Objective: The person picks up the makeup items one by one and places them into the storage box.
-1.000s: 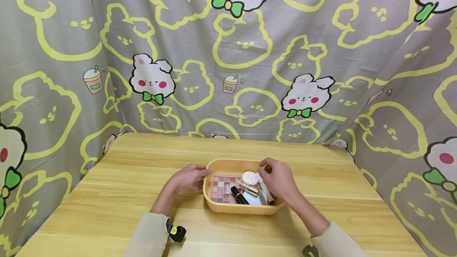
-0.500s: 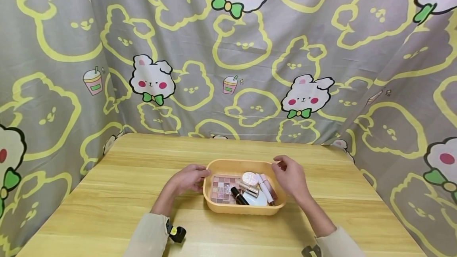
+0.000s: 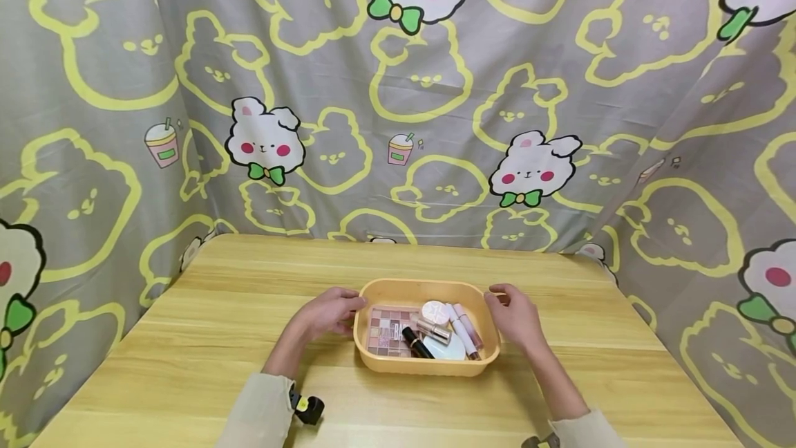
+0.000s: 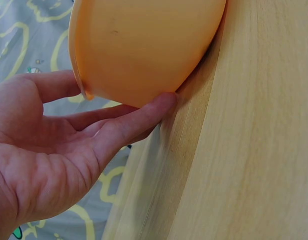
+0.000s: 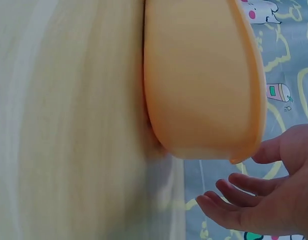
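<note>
An orange plastic storage basket sits on the wooden table. Inside it lie an eyeshadow palette, a black lipstick tube, a clear tube with a gold part, a round white compact, a smaller round patterned case, a white tube and a pink tube. My left hand holds the basket's left end, thumb at the rim and fingers against the outer wall. At the right end, my right hand has its thumb at the rim, its loosely bent fingers apart from the wall.
The wooden table extends around the basket on all sides. A grey curtain with rabbit prints hangs behind it and along both sides. A black wrist-worn device shows at the left sleeve.
My right hand has moved out of the basket, rightward to its right end, uncovering the white and pink tubes. The left hand has stayed at the left end.
</note>
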`<action>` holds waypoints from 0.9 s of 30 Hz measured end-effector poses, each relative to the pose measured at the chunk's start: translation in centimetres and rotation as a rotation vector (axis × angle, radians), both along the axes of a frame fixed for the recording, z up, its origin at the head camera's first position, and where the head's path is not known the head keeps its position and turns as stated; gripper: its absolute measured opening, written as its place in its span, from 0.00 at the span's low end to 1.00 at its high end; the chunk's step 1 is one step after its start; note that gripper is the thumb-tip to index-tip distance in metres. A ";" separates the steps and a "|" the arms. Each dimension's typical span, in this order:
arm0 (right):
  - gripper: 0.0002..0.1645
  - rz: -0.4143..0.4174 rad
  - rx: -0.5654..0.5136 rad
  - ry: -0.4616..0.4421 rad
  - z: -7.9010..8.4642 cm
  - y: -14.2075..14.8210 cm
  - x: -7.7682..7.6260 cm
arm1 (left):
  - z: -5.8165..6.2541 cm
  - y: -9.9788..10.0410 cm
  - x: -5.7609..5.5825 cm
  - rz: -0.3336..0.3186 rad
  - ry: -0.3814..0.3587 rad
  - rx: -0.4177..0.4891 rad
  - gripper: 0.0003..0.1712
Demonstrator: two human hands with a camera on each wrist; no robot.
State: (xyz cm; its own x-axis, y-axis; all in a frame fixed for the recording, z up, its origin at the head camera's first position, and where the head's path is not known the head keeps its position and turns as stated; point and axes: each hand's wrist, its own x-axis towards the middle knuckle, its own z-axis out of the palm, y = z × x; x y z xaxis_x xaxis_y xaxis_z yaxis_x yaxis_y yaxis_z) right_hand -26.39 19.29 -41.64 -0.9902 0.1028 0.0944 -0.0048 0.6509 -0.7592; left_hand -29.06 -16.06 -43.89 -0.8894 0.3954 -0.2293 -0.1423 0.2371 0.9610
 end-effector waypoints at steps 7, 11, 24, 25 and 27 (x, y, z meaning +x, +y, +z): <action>0.26 -0.002 -0.065 -0.071 -0.9 0.1 -0.2 | 0.0 0.0 0.1 0.000 -0.002 0.000 0.30; 0.27 -0.002 -0.114 -0.119 -1.1 0.3 -0.2 | -0.1 0.1 0.1 0.015 -0.006 -0.018 0.30; 0.26 0.036 -0.267 -0.178 -1.6 0.5 -0.3 | 0.2 0.1 0.2 -0.003 -0.004 -0.008 0.30; 0.27 0.038 -0.275 -0.181 -1.6 0.5 -0.4 | 0.2 0.1 0.2 -0.002 -0.005 -0.006 0.30; 0.27 0.045 -0.288 -0.188 -1.7 0.5 -0.4 | 0.2 0.1 0.2 0.001 -0.008 -0.003 0.30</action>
State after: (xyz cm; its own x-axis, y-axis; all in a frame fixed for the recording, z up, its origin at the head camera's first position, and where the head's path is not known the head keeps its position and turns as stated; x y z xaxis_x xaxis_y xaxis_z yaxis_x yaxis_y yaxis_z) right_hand -26.78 19.81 -43.33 -0.9917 0.0542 -0.1170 0.1289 0.4116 -0.9022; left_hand -28.88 -15.96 -43.66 -0.8877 0.3942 -0.2377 -0.1502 0.2400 0.9591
